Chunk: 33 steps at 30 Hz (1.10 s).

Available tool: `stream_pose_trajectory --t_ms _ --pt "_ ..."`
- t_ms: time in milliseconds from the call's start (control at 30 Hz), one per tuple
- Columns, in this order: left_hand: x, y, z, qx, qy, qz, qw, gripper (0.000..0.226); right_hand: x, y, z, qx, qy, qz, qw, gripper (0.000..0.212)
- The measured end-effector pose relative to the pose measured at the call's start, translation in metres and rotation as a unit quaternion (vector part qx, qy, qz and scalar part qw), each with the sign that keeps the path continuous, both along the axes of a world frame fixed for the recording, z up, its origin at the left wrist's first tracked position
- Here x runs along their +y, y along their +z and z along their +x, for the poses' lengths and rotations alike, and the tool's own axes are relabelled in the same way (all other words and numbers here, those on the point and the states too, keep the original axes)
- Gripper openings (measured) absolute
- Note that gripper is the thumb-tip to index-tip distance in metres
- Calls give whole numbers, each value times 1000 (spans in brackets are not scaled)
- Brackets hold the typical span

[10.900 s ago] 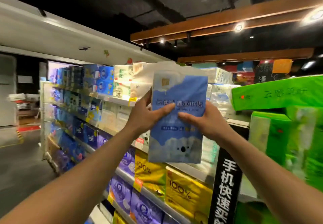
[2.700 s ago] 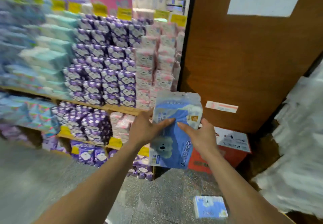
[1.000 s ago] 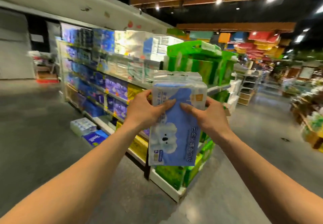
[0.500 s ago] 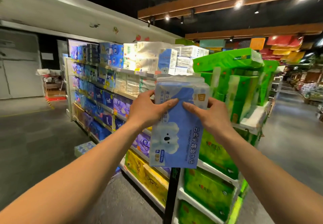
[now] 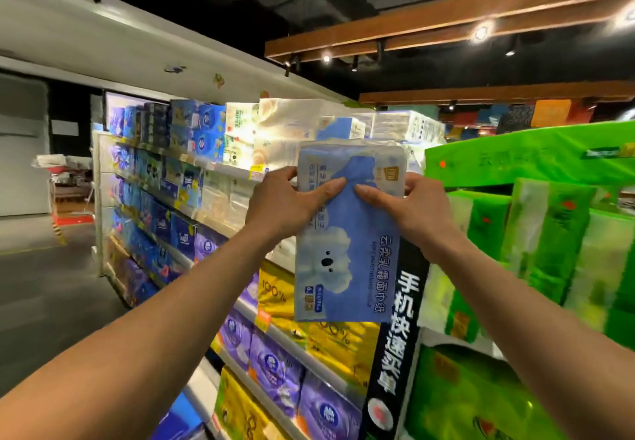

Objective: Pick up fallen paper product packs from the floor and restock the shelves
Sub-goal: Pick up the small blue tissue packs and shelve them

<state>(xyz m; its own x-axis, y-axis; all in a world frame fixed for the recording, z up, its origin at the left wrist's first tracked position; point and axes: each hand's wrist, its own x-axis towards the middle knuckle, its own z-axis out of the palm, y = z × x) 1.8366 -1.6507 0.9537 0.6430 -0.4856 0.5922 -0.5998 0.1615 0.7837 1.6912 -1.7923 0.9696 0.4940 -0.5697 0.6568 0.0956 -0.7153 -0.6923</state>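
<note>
Left grip [image 5: 288, 206], right grip [image 5: 416, 210] hold tissue pack [image 5: 347, 268].

Both hands hold a blue tissue pack [image 5: 347, 233] upright at its upper part, the left hand [image 5: 288, 199] and right hand [image 5: 409, 206] with thumbs on its front. Behind stand shelves [image 5: 240, 171] of packs; green packs [image 5: 549, 233] stack on the right.

Blue koala-print pack [image 5: 347, 250]; green packs [image 5: 549, 233].
</note>
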Motion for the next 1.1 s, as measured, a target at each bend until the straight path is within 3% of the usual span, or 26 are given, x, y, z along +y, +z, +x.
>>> stream_pose_trajectory --t_ms 133,233,333,500,667,800,900,1000,1100 --pt "-55 29 75 -28 -21 -19 999 58 -50 29 65 -16 -36 -40 998 40" --pt "-96 56 131 -54 -84 -25 995 53 -79 53 106 -42 -69 -61 995 47" --pt "-139 88 179 -73 -151 -31 985 55 -106 84 141 -42 -104 -79 991 39" --pt "-221 140 232 -98 -201 -27 974 50 -159 126 184 -71 -193 -76 976 81" --pt "-303 161 263 -100 -247 -55 962 47 -212 148 211 -83 -240 -89 963 75" --pt "-359 159 279 -102 -269 -68 955 47 -256 149 228 -71 -290 -88 950 49" --pt "-389 156 289 -127 -269 -55 953 44 -288 145 237 -67 -317 -80 943 44" --pt "-411 152 299 -178 -225 -34 957 46 -310 131 249 -47 -344 -53 936 45" --pt "-422 146 306 -279 -114 -4 953 62 -328 115 259 -42 -363 -23 931 37"
